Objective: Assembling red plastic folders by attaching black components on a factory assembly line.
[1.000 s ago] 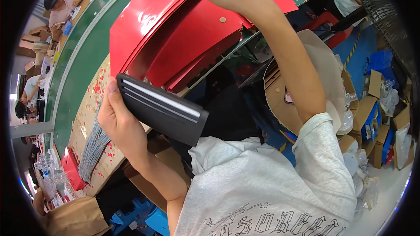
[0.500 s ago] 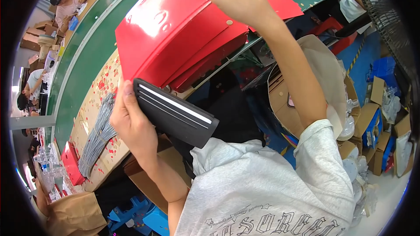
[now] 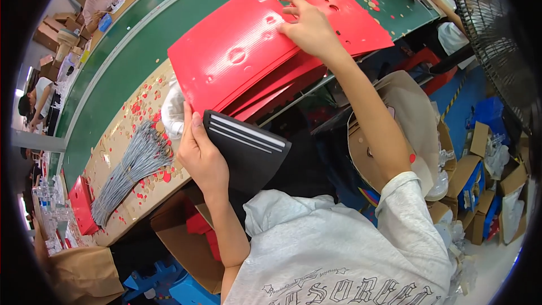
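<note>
A stack of glossy red sheets (image 3: 226, 59) with round cut-outs lies over the table edge in front of me. At the near left corner, my left hand (image 3: 204, 161) pinches the sheets between thumb and finger. Beside that thumb is a black flat piece (image 3: 248, 155) crossed by a few white lines; whether the hand also holds it is unclear. My right hand (image 3: 307, 25), fingers apart, rests on top of the stack toward its right. Below, the sheets fan out, with edges visible underneath.
A bundle of grey wire-like strands (image 3: 132, 172) lies on the table among red and gold discs. Left of it stands a red box (image 3: 83, 206). A large fan (image 3: 491, 39) and a lined bin (image 3: 361, 152) are at right. Co-workers sit at far left.
The raised red sheets have come down flatter, and more of their surface shows. My right hand has opened and shifted right and nearer; my left hand moved right with the corner and the black piece.
</note>
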